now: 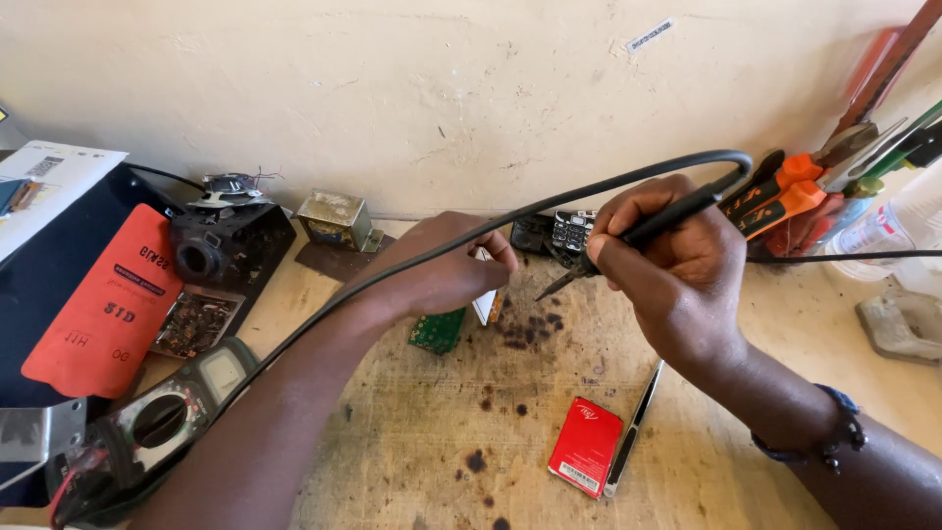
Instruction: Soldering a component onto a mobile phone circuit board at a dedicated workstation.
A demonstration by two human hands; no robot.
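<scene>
Red flat pack [586, 448] lies on the bench; orange-red label sheet [103, 304] lies left.

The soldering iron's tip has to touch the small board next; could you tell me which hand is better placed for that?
Probably the right hand: it grips the soldering iron like a pen, tip aimed toward the board. The left hand is busy holding that board.

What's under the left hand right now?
A green circuit board sticks out below the left hand, lying on the stained wooden bench. A white-edged part shows at the fingers. How far the board runs under the palm, and the grip on it, is hidden.
</scene>
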